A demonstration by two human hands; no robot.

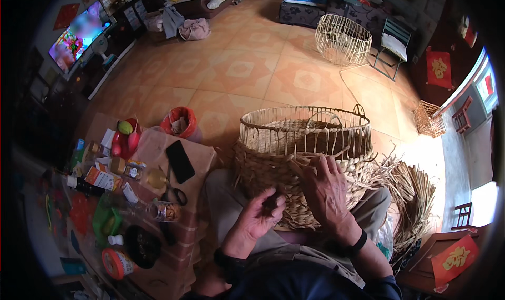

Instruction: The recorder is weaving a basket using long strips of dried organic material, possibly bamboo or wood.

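Note:
A half-woven straw basket (294,181) stands between my knees, its lower wall plaited thick and its upper part a bare frame of upright ribs under a rim. At the top edge of the weave, my right hand (327,192) is closed, its fingertips pinching a straw strand (302,157) against the ribs. My left hand (258,216) hovers just in front of the woven wall, fingers loosely curled and thumb apart, with nothing visible in it. Loose strand ends stick out from the basket's right side.
A bundle of dry straw (413,200) lies at my right. The table (202,195) at my left carries a phone (180,161), scissors (176,195), jars and a black bowl (142,246). A red-lined bin (180,123) stands behind it. Farther off are a bare basket frame (343,41) and a folding chair (394,42).

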